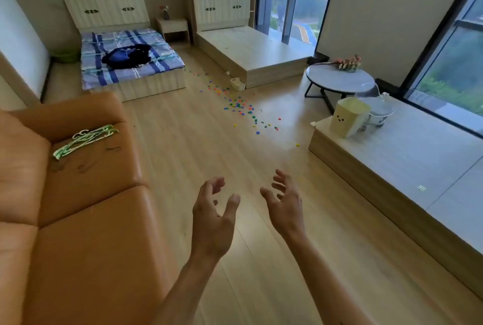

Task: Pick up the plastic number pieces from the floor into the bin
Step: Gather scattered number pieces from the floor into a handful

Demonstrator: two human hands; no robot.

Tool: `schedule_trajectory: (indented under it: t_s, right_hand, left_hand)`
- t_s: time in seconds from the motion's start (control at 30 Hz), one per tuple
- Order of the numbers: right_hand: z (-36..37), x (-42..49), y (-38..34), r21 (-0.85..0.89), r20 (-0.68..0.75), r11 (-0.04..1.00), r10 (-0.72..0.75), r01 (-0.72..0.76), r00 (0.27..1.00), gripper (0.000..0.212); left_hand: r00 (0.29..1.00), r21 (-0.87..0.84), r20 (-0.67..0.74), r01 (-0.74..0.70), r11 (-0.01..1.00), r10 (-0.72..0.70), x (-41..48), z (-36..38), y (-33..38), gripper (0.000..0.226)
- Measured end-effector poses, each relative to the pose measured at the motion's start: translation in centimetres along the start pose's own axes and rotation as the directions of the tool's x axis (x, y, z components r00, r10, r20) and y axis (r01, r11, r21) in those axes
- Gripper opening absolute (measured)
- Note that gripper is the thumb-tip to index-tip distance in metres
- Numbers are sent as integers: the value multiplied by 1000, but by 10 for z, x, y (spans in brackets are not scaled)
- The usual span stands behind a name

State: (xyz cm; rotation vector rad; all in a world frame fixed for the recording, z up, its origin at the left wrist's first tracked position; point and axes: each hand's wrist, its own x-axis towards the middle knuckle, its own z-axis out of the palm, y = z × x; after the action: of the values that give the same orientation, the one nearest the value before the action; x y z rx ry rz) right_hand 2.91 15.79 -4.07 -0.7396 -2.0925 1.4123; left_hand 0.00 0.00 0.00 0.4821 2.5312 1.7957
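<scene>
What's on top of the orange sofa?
A bunch of pale green clothes hangers lies on the orange sofa's arm. A few small dark bits sit nearby, too small to tell what they are. Whatever is under the hangers is hidden.

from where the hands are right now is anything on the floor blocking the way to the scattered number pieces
Nothing visible does. Both the left hand and right hand are open and empty over bare wooden floor, which runs clear to the coloured number pieces. The orange sofa and the window platform flank the path.
</scene>
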Motion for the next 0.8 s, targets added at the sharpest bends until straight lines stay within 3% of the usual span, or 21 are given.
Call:
schedule_trajectory:
  t_s: [0.4, 0.8]
  right_hand:
    - [43, 197, 19, 111, 15, 993, 44, -46, 999, 50]
    - [65, 407, 34, 96, 72, 992, 78, -85, 994, 50]
  left_hand:
    - [1000, 32, 2, 21, 999, -21, 178, 94, -13, 28]
    - [996, -9, -9, 88, 996, -88, 360, 189, -8, 26]
